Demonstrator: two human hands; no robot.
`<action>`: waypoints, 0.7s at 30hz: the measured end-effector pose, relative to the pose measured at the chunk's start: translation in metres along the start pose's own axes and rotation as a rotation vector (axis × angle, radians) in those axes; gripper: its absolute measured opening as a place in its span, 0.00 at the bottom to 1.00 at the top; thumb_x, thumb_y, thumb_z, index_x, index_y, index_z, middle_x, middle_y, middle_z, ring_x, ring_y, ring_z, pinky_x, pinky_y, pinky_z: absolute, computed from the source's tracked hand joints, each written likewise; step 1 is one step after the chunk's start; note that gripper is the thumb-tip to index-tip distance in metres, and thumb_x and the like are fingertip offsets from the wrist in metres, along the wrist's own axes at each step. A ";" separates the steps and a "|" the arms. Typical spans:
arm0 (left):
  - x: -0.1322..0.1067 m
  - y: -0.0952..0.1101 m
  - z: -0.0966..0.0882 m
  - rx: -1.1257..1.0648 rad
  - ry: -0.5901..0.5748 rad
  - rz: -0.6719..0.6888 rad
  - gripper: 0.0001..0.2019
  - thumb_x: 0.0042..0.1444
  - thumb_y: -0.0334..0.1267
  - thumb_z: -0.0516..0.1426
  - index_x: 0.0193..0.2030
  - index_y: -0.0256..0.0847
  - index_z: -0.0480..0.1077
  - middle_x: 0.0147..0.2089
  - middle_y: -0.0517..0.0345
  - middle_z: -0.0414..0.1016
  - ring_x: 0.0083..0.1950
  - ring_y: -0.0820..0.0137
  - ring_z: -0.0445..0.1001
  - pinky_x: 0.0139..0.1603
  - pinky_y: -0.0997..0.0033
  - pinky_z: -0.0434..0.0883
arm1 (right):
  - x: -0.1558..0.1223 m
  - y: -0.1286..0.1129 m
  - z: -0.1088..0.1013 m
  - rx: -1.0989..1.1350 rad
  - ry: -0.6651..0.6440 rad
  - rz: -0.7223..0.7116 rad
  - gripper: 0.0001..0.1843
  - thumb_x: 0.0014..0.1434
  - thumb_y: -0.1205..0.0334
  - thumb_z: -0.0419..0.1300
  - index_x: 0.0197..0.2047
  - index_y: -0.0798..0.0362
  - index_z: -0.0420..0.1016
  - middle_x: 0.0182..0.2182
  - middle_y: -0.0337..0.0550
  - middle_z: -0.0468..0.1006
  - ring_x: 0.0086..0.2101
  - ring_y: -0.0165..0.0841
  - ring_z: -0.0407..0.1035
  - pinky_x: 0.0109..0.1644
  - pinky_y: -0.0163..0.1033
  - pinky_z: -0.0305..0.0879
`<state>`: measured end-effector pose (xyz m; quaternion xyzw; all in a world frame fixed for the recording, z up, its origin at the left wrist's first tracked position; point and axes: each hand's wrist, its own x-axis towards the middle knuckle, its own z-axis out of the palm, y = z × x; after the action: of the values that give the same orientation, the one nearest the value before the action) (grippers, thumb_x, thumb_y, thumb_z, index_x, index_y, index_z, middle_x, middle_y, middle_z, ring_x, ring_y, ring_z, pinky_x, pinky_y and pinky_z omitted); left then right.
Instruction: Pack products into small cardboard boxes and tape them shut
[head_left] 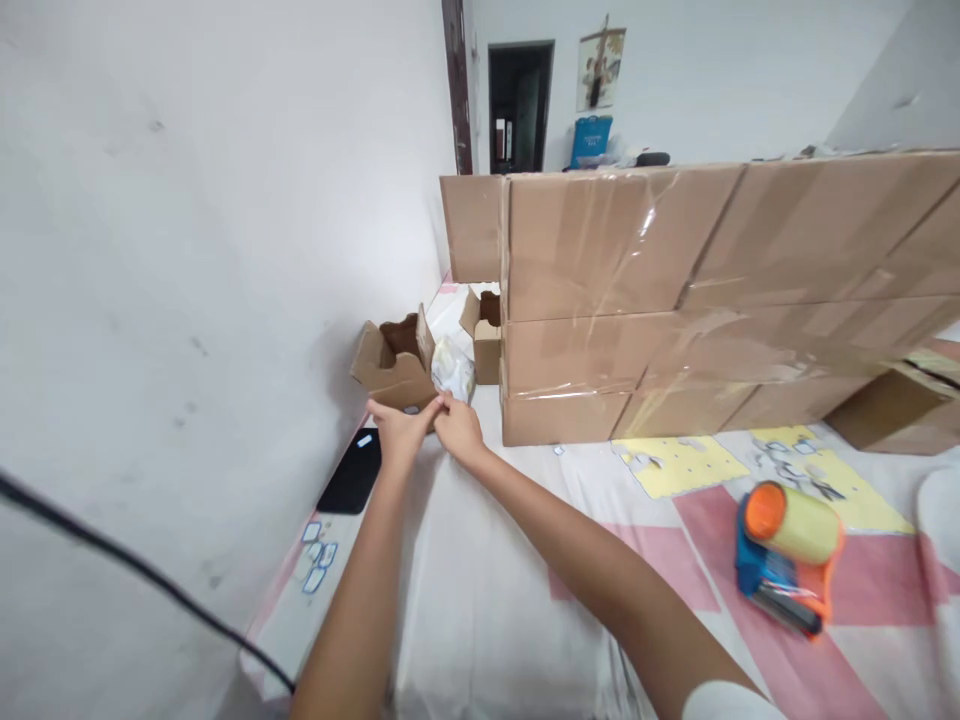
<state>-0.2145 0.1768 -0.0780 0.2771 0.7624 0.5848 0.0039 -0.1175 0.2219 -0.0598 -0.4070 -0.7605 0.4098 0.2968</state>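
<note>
Nearest the camera, two bare forearms reach forward over a white cloth with pink blocks (480, 600), soft and slightly creased. A thin black cable (112, 562) crosses the lower left corner in front of the pale wall. To the right lies a tape dispenser (787, 555) with a blue plastic body, an orange core and a roll of yellowish tape. Left of the arms, a few small blue-edged stickers (316, 556) sit at the cloth's edge, their print too small to read. Just beyond them is a flat black slab (351, 472), smooth and matt.

The left hand (400, 432) and the right hand (459, 430) meet side by side with their fingertips drawn together. They press against the lower front edge of a small open box (390, 372). Whether they actually pinch the cardboard cannot be told. The box stands directly ahead of both hands — plain brown corrugated board with its flaps up, close to the wall. A crumpled white wrapper (452, 370) leans against its right side.

Behind is a second open box (485, 338), and right of it two yellow sheets (679, 462) hold small cut-outs. Above rises a stack of large cartons (675, 290), sealed with glossy clear tape. Farthest off are a dark doorway (520, 105), a blue bag (590, 140) and a wall poster (600, 68) — its writing is illegible.
</note>
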 end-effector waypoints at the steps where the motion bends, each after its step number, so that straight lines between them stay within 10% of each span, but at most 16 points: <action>1: -0.019 0.005 -0.008 0.023 0.008 -0.019 0.57 0.35 0.52 0.73 0.65 0.33 0.45 0.64 0.28 0.59 0.66 0.48 0.64 0.65 0.46 0.63 | -0.018 0.004 -0.004 0.017 -0.008 0.009 0.19 0.65 0.60 0.50 0.53 0.49 0.79 0.47 0.48 0.82 0.46 0.40 0.75 0.49 0.40 0.67; 12: -0.179 0.031 -0.097 0.124 0.117 0.073 0.66 0.32 0.49 0.74 0.72 0.37 0.37 0.69 0.30 0.52 0.70 0.46 0.56 0.68 0.43 0.58 | -0.232 0.013 -0.040 0.157 -0.113 -0.065 0.21 0.57 0.72 0.52 0.50 0.50 0.79 0.42 0.46 0.83 0.40 0.38 0.76 0.46 0.36 0.65; 21: -0.236 0.059 -0.094 0.129 -0.058 0.141 0.62 0.36 0.43 0.72 0.72 0.36 0.38 0.70 0.30 0.52 0.71 0.46 0.55 0.69 0.44 0.58 | -0.303 0.024 -0.090 0.312 -0.091 -0.055 0.32 0.51 0.72 0.54 0.60 0.50 0.71 0.55 0.48 0.76 0.56 0.43 0.68 0.60 0.45 0.61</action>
<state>-0.0206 0.0019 -0.0705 0.3464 0.7766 0.5252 -0.0332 0.1113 0.0030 -0.0721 -0.3161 -0.7110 0.5327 0.3330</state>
